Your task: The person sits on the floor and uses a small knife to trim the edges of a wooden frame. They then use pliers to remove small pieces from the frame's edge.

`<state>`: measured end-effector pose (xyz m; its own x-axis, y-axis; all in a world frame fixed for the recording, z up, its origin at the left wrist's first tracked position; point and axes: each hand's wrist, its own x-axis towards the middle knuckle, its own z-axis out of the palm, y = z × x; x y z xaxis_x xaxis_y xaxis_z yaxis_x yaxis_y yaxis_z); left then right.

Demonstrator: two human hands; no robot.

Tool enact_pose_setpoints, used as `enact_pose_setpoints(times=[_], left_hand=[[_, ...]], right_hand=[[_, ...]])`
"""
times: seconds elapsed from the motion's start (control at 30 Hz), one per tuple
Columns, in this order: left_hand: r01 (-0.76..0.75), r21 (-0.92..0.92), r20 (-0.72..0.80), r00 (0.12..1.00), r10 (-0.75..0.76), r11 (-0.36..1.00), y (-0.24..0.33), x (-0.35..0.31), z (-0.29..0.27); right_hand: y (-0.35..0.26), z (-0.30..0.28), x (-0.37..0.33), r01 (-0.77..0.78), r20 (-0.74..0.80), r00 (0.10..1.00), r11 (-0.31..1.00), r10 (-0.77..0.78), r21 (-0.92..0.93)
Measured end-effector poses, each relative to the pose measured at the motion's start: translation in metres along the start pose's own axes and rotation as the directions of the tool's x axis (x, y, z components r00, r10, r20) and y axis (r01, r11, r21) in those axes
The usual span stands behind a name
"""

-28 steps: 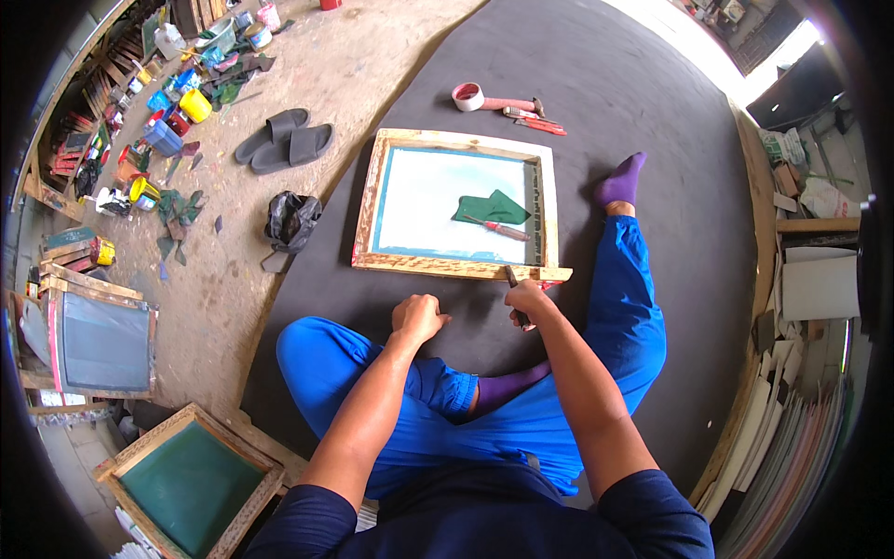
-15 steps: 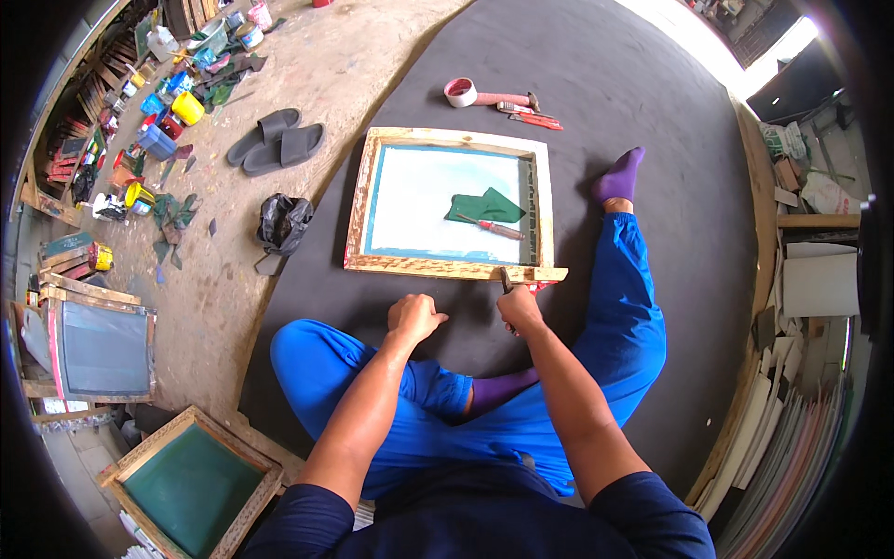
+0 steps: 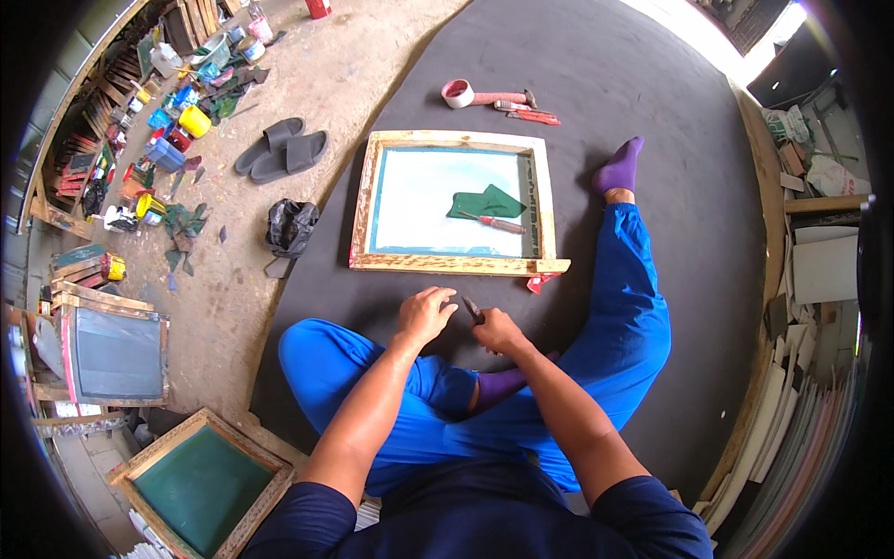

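My right hand point(image 3: 498, 332) is closed around a pair of dark pliers point(image 3: 472, 308), whose jaws point up and left. Close to those jaws is my left hand point(image 3: 426, 314), its fingers partly stretched out with a gap to the thumb. I see nothing held in it. Just beyond both hands a wooden screen frame point(image 3: 447, 266) lies flat, its mesh pale with a blue border. A dark green scrap point(image 3: 486, 200) and a small red-handled tool point(image 3: 501, 224) lie over the mesh. A red piece point(image 3: 537, 282) sticks out under the frame's near right corner.
On the black mat point(image 3: 689, 307) past the frame lie a tape roll point(image 3: 457, 93), a hammer point(image 3: 507, 98) and red cutters point(image 3: 533, 116). Slippers point(image 3: 282, 151) and a black bag point(image 3: 291, 228) sit left. A green screen point(image 3: 200, 484) stands lower left. My legs surround the working spot.
My right hand has drawn the pliers back from the frame's near edge, down and left. My left hand has moved right and its fingers have loosened from a fist.
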<state>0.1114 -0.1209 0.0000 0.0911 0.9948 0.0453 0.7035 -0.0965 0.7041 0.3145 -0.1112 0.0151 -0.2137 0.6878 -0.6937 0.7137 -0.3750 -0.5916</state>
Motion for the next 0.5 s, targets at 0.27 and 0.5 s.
enact_pose_setpoints(times=[0.27, 0.5], left_hand=[[-0.014, 0.079, 0.016, 1.0, 0.012, 0.997, -0.011, -0.006, -0.007], [0.16, 0.208, 0.087, 0.98, -0.181, 0.965, -0.009, -0.004, -0.012]], right_hand=[[-0.016, 0.015, -0.001, 0.01, 0.146, 0.989, 0.999, -0.005, -0.035], [0.021, 0.014, 0.029, -0.097, 0.292, 0.956, 0.952, 0.008, 0.291]])
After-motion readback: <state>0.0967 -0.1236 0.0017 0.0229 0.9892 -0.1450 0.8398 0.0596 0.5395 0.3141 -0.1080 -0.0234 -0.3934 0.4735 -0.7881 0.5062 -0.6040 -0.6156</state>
